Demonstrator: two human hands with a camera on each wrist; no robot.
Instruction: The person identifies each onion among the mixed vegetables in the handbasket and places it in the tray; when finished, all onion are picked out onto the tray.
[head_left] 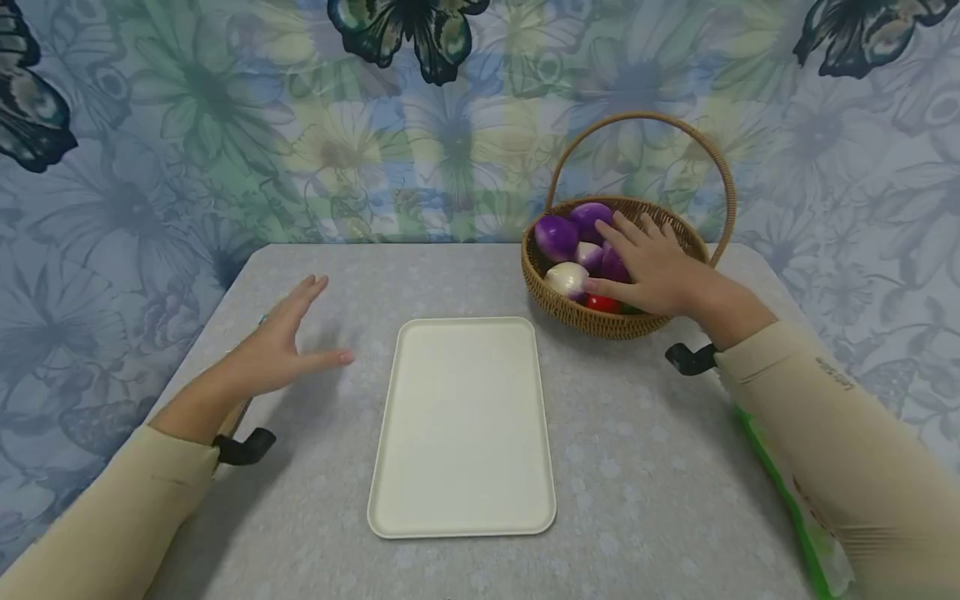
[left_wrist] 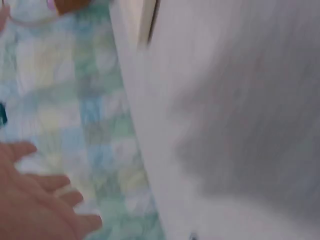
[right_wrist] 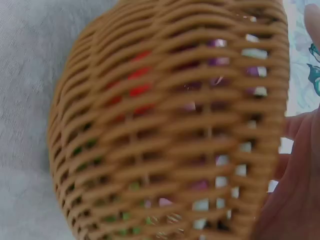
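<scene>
Head view shows me the basket (head_left: pixel 573 317), likely stopping its vegetables (head_left: pixel 557 238) rolling; the right hand (head_left: pixel 660 271) spreads over them, the left hand (head_left: pixel 273 350), also spread, hovers left of the basket.

In the head view, the tabletop (head_left: pixel 630 467) is evenly lit, a soft shadow is cast on it beside the left hand (head_left: pixel 279 346), and small highlights are reflected by the glossy vegetables (head_left: pixel 588 255). The left wrist view is dimmer and heavily blurred, a broad diffuse shadow being spread over the tabletop. In the right wrist view, the basket (right_wrist: pixel 165 120) is partly blurred and the patterned backdrop (right_wrist: pixel 298 85) is washed out.
</scene>
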